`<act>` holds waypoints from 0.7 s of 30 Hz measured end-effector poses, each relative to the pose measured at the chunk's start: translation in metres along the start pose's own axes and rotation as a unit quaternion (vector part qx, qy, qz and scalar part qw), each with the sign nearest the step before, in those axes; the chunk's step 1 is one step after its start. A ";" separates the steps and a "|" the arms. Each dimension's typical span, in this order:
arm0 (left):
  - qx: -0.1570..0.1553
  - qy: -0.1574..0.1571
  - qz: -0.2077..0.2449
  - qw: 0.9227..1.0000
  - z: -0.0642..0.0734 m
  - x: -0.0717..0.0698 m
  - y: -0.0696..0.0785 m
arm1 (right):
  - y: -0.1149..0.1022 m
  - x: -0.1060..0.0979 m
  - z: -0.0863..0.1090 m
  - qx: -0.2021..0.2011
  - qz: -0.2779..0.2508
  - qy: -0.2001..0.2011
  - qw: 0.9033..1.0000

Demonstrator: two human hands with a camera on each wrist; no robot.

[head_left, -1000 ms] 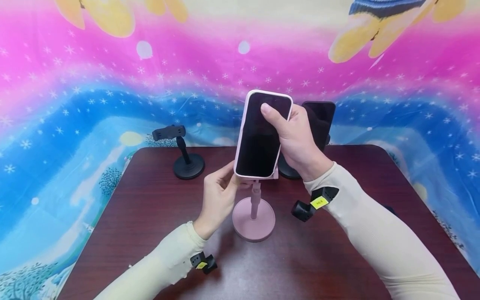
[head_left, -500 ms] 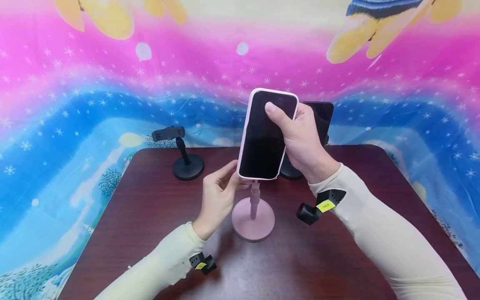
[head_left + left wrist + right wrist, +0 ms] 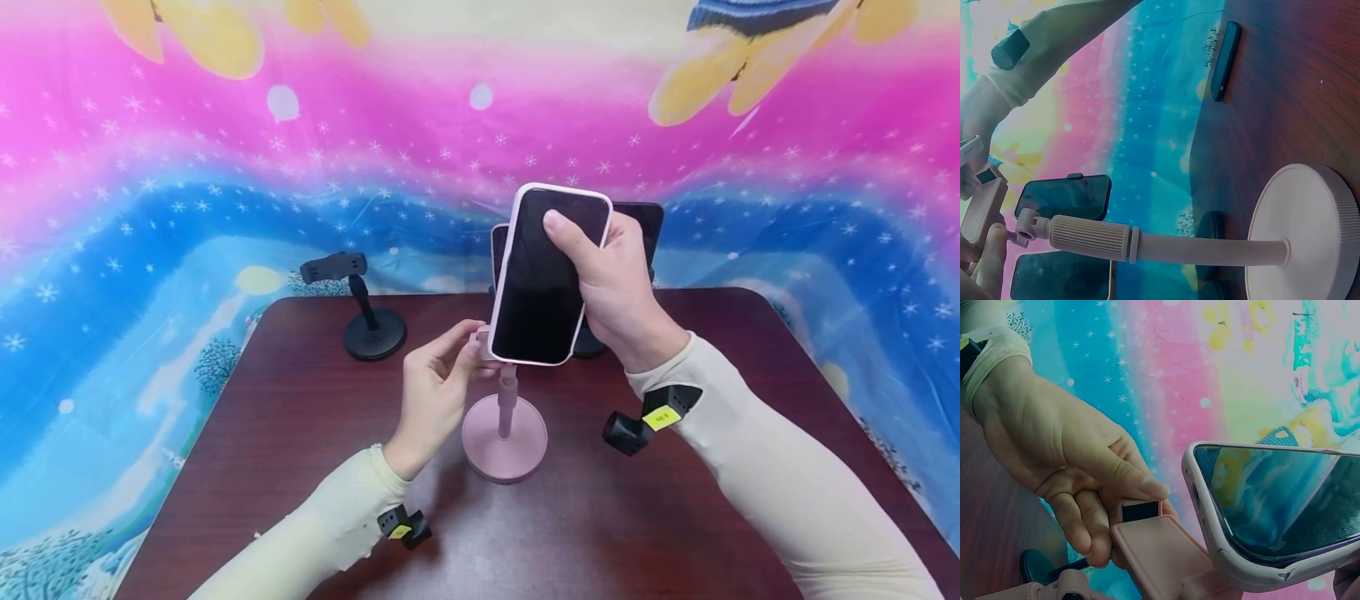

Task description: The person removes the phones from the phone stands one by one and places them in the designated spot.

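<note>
My right hand (image 3: 621, 296) grips a phone (image 3: 534, 312) in a white case, its thumb across the dark screen. The phone is upright with a slight tilt, in front of the holder of a pink phone stand (image 3: 505, 454). In the head view it covers most of that holder. My left hand (image 3: 435, 387) pinches the left end of the pink holder (image 3: 1160, 550) between thumb and fingers. In the right wrist view the holder's flat plate faces up, and the phone's lower corner overlaps it. The stand's round base rests on the table.
A black phone stand (image 3: 375, 333) with a bare holder stands back left. Behind the held phone are two more upright phones, a black one (image 3: 645, 233) and a pink-edged one (image 3: 1063, 275). Another dark phone (image 3: 1227, 62) lies on the table. A patterned cloth (image 3: 420, 150) hangs behind.
My right hand has carried the phone to the right and slightly down. The holder's left end and part of a phone behind have come into sight. My left hand stays almost in place.
</note>
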State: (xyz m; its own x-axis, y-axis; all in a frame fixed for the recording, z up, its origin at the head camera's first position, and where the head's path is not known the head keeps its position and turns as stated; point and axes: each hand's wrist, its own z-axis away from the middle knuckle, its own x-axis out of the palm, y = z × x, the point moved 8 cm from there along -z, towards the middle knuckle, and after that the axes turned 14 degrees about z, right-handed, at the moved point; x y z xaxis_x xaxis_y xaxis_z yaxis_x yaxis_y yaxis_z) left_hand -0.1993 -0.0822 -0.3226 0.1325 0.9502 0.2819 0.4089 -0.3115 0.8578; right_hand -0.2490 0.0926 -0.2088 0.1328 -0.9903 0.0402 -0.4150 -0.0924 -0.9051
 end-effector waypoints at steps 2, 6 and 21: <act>-0.001 0.001 0.004 1.000 0.000 0.000 0.000 | 0.001 -0.001 0.000 0.002 0.001 0.001 1.000; -0.003 -0.002 0.012 1.000 0.000 0.001 0.000 | 0.002 -0.003 0.002 0.011 0.014 0.008 1.000; -0.012 -0.016 -0.004 1.000 0.000 0.001 0.000 | 0.013 -0.015 0.006 0.034 0.016 0.005 0.999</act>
State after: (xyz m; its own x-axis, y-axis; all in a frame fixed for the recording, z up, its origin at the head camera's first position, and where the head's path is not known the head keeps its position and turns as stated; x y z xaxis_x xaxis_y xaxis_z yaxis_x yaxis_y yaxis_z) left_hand -0.1991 -0.0812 -0.3226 0.1587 0.9519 0.2622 0.3888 -0.3044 0.8696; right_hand -0.2508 0.1068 -0.2236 0.1124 -0.9935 0.0151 -0.3561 -0.0545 -0.9329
